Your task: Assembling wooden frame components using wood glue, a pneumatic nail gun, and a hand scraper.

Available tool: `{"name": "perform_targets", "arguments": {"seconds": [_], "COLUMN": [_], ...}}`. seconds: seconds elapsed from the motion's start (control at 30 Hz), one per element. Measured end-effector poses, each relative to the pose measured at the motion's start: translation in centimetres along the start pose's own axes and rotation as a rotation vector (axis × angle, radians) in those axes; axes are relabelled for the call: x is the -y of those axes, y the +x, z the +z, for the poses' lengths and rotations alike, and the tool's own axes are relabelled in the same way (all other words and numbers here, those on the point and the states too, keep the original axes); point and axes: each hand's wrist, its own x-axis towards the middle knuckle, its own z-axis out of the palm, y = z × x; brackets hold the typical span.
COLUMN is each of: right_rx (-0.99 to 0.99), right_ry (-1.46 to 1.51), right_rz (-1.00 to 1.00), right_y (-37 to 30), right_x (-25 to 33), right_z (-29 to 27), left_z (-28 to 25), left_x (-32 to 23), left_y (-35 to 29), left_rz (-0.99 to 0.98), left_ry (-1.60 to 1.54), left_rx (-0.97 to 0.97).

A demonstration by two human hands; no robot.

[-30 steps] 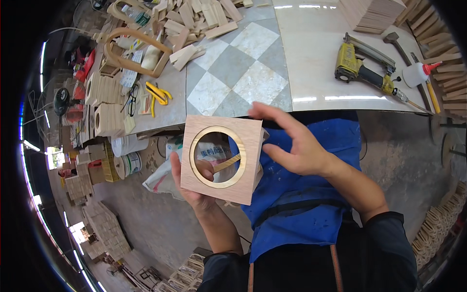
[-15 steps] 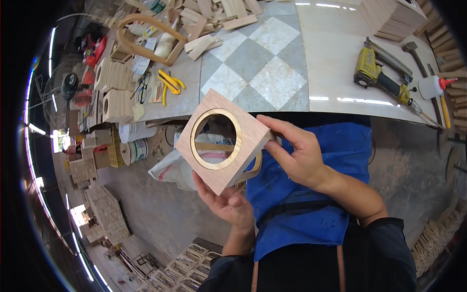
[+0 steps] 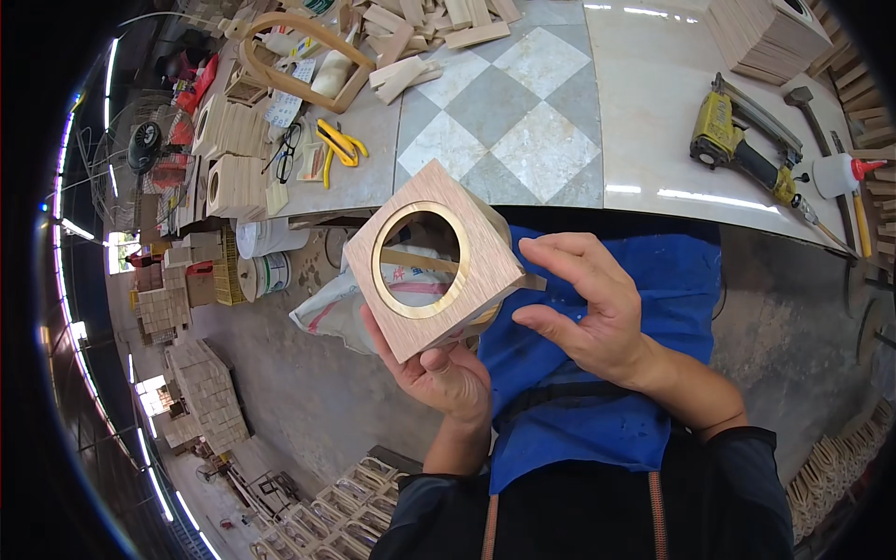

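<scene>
A square wooden box-like piece (image 3: 487,269) is held tilted in front of the bench, one corner upward. A pale golden ring (image 3: 425,312) lines the round hole in its face, and a white sack shows through the opening. My left hand (image 3: 434,378) grips its lower edge from below, thumb in front and fingers partly hidden behind. Just off the right corner is my right hand (image 3: 597,313), thumb and fingers apart, with nothing visible in it. A small wooden end juts out between the piece and this hand. Over my lap lies a blue apron (image 3: 579,429).
On the bench lie a checkered board (image 3: 504,107), yellow-handled pliers (image 3: 341,145), an arched wooden frame (image 3: 266,70) and loose wood strips (image 3: 476,35). At right are a yellow nail gun (image 3: 714,135), a hammer (image 3: 810,117), a glue bottle (image 3: 831,175) and stacked square panels (image 3: 765,42).
My right hand has let go of the piece's right corner and opened, slightly to the right. The piece has turned a little in my left hand, whose thumb now comes round the front edge.
</scene>
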Motion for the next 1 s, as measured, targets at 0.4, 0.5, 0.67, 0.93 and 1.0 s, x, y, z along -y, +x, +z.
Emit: {"name": "perform_targets", "arguments": {"seconds": [0.4,0.5,0.67,0.93,1.0], "right_rx": [-0.011,-0.013,-0.021,-0.052,-0.056], "right_ry": [0.068,0.075,0.076,0.083,0.081], "right_rz": [0.068,0.069,0.062,0.019,0.014], "right_y": [0.1,0.1,0.0,-0.2,-0.3], "right_x": [-0.2,-0.3,-0.6,-0.8,-0.9], "right_z": [0.0,0.0,-0.1,0.0,0.1], "left_z": [-0.2,-0.3,-0.6,-0.9,-0.9], "left_x": [0.3,0.4,0.7,1.0,1.0], "left_y": [-0.5,-0.5,-0.5,-0.4,-0.4], "left_rz": [-0.002,0.003,0.008,0.021,0.021], "left_ry": [-0.004,-0.003,-0.002,-0.006,-0.002], "left_rx": [-0.029,-0.028,-0.015,0.006,0.003]}}
